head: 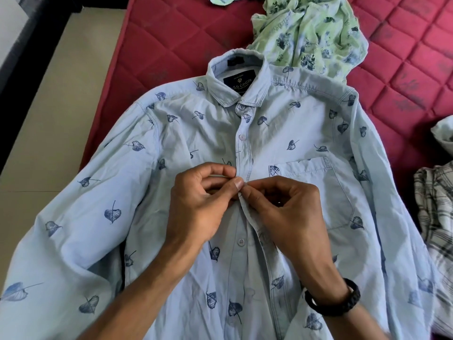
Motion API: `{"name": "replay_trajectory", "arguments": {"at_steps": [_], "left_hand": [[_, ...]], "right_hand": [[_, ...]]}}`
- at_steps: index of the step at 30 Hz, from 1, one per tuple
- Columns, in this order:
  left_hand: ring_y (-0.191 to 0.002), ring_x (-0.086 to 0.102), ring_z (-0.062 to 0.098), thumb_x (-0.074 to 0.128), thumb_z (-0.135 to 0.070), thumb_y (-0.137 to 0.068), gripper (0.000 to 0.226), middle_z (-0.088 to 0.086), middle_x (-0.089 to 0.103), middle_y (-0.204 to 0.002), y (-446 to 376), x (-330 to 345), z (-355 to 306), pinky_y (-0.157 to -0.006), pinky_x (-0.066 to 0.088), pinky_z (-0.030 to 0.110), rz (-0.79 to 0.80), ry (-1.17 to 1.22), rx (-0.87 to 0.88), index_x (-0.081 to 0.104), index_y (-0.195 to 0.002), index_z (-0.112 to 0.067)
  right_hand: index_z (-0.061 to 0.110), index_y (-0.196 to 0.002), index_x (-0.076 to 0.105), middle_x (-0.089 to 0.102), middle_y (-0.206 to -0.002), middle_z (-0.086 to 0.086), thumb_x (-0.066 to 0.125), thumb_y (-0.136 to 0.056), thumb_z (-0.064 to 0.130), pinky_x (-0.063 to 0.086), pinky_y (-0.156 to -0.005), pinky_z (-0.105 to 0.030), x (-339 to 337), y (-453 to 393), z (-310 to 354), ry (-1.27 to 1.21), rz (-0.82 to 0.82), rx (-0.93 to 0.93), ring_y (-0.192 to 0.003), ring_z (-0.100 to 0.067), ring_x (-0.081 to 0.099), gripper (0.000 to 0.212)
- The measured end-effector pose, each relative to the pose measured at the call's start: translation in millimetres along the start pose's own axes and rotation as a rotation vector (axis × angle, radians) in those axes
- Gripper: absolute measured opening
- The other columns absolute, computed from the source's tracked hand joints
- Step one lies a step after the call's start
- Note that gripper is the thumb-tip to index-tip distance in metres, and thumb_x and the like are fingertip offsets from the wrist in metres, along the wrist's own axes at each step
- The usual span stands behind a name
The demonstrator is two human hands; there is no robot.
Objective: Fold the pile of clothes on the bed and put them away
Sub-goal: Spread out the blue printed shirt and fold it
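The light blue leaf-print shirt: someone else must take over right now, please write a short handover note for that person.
Left hand and right hand: both pinch the placket at mid-chest of the light blue shirt, which lies face up on the red mattress.
Done: upper button closed.
Left: lower button open; fold shirt; green floral garment and plaid garment lie unfolded; put all away.

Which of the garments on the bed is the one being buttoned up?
The light blue leaf-print shirt, spread flat; both hands pinch its placket. The green floral garment and the plaid one lie crumpled, untouched.
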State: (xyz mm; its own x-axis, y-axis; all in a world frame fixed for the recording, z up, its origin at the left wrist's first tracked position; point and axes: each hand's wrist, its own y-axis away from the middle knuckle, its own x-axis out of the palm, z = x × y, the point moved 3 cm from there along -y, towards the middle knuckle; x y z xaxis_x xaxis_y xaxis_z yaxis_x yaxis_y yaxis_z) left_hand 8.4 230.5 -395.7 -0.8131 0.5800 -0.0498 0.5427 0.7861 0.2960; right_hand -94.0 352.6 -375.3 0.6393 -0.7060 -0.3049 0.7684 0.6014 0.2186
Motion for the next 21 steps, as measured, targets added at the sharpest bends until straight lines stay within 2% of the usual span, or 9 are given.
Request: {"name": "replay_trajectory", "arguments": {"at_steps": [2, 6, 9, 14, 18, 21], "left_hand": [[-0.068, 0.073, 0.019, 0.083, -0.011, -0.086, 0.018, 0.004, 0.079, -0.078, 1.3, 1.4, -1.8, -0.075, 0.06, 0.039, 0.009, 0.001, 0.036, 0.07, -0.093, -0.021], [-0.072, 0.071, 0.02, 0.082, -0.012, -0.087, 0.022, 0.003, 0.08, -0.082, 0.1, 1.4, -3.1, -0.078, 0.058, 0.046, 0.04, 0.011, 0.063, 0.065, -0.095, -0.022], [-0.071, 0.067, 0.022, 0.08, -0.01, -0.088, 0.022, 0.005, 0.079, -0.084, -2.1, 0.0, -1.6, -0.075, 0.052, 0.041, 0.081, 0.048, 0.054, 0.064, -0.093, -0.024], [-0.069, 0.063, 0.02, 0.077, -0.013, -0.089, 0.02, 0.004, 0.079, -0.084, -3.6, -0.3, -0.3, -0.072, 0.05, 0.037, 0.144, -0.01, 0.114, 0.063, -0.095, -0.026], [-0.056, 0.055, 0.007, 0.076, -0.012, -0.091, 0.021, -0.002, 0.077, -0.079, -4.1, 0.9, -4.4, -0.061, 0.044, 0.023, 0.094, -0.176, 0.208, 0.06, -0.099, -0.023], [-0.06, 0.064, 0.005, 0.079, -0.017, -0.089, 0.023, -0.008, 0.075, -0.081, 3.3, 0.3, -13.5, -0.059, 0.049, 0.021, 0.007, -0.336, 0.282, 0.06, -0.103, -0.021]], "right_hand": [[0.026, -0.086, 0.081, 0.076, -0.071, 0.006, 0.081, -0.09, 0.029, 0.06, -0.064, -0.033, -1.3, 1.0, 0.7, 0.018, -0.009, -0.029, -0.066, -0.01, 0.072, 0.005], [0.029, -0.094, 0.081, 0.076, -0.079, 0.01, 0.074, -0.096, 0.026, 0.061, -0.071, -0.042, 0.2, 4.0, 2.6, 0.114, -0.048, -0.132, -0.075, -0.009, 0.073, 0.008], [0.025, -0.104, 0.079, 0.071, -0.088, 0.012, 0.07, -0.098, 0.02, 0.058, -0.073, -0.038, 4.1, 5.2, 7.3, 0.314, -0.041, -0.331, -0.082, -0.008, 0.07, 0.013], [0.021, -0.103, 0.08, 0.067, -0.083, 0.011, 0.069, -0.1, 0.024, 0.053, -0.069, -0.033, -0.2, -0.1, 8.5, 0.37, 0.004, -0.388, -0.076, -0.009, 0.065, 0.011], [0.021, -0.095, 0.078, 0.071, -0.077, 0.007, 0.064, -0.101, 0.022, 0.053, -0.068, -0.038, -0.4, -8.7, 3.3, 0.356, 0.042, -0.294, -0.071, -0.011, 0.065, 0.015], [0.021, -0.09, 0.077, 0.073, -0.072, 0.005, 0.065, -0.102, 0.032, 0.06, -0.071, -0.046, -5.0, -12.2, 7.6, 0.249, 0.076, -0.168, -0.065, -0.009, 0.069, 0.02]]}}
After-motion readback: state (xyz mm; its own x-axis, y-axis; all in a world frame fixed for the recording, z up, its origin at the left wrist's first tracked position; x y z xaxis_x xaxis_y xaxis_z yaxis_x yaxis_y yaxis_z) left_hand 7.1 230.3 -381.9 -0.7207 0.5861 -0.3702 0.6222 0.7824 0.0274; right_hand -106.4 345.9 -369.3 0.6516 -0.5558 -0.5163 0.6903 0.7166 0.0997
